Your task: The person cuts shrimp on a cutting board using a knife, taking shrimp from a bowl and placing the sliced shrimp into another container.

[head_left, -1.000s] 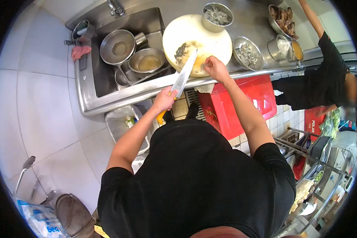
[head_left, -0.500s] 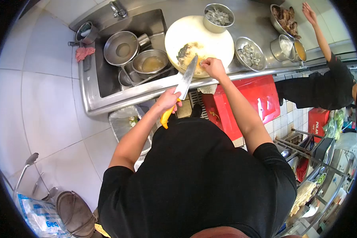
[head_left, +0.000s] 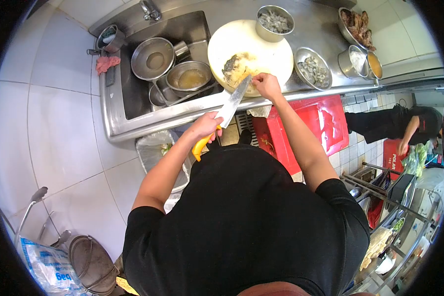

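My left hand point(head_left: 205, 127) is closed round the yellow handle of a kitchen knife point(head_left: 233, 103). Its blade slants up over the near edge of a round white cutting board point(head_left: 276, 59), the tip close to the fingers of my right hand point(head_left: 268, 87). Those fingers are pinched together at the board's edge; whatever they hold is too small to make out. Dark scraps point(head_left: 230, 66) and brownish wet residue lie on the board. At its far side stands a metal bowl point(head_left: 271, 36) of grey, shrimp-like pieces. Similar pieces fill a perforated colander point(head_left: 308, 52) to the right.
The sink point(head_left: 195, 29) on the left holds a strainer point(head_left: 139, 61) and a bowl of cloudy liquid point(head_left: 172, 79). A red cooler point(head_left: 311, 123) stands below the counter. A co-worker point(head_left: 424, 123) bends beside leafy greens point(head_left: 417, 158) at right.
The knife tip has shifted slightly toward my right fingers, which stay pinched. The co-worker's arm, stretched up by the metal bowls before, is now lowered near the greens.
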Demonstrator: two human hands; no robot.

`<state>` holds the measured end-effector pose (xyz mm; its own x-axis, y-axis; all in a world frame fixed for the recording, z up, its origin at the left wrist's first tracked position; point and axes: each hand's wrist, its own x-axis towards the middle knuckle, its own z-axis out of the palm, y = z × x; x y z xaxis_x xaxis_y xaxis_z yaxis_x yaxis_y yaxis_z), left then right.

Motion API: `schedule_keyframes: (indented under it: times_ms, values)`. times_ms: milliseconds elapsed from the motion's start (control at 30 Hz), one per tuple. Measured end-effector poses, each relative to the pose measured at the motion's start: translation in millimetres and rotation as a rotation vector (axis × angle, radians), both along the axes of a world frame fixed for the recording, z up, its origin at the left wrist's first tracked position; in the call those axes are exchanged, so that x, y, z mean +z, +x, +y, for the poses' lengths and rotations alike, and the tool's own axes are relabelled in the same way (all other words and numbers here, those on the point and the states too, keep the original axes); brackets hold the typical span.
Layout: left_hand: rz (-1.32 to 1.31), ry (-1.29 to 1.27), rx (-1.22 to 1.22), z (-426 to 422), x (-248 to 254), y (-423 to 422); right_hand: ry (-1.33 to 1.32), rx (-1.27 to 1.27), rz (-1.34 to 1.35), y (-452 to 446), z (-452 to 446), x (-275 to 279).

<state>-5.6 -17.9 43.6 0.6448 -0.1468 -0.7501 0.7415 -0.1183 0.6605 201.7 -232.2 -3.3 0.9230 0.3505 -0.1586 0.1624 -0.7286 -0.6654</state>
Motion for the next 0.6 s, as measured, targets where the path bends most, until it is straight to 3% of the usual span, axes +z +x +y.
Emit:
schedule_keyframes:
  times_ms: [133,200,267,333,367,600]
  values:
    - [-0.039,0.115,-0.065,9.1,9.6,9.4,0.028,0.036,-0.020,-3.9,-1.5,-1.4]
    - [-0.222,0.543,-0.265,16.2,13.5,16.3,0.060,0.057,-0.058,-6.7,0.5,-0.2]
    - [-0.229,0.661,-0.345,19.6,33.8,21.7,0.009,0.046,-0.147,-8.6,4.3,0.3]
    - [-0.429,0.912,-0.404,23.9,34.7,23.8,0.024,0.049,-0.130,-8.0,6.1,0.3]
    - [-0.316,0.890,-0.354,21.2,50.4,26.7,0.037,0.050,-0.115,-7.6,5.7,0.1]
    - [-0.346,0.872,-0.341,2.2,52.8,26.4,-0.001,0.092,0.001,-2.0,-2.3,11.3]
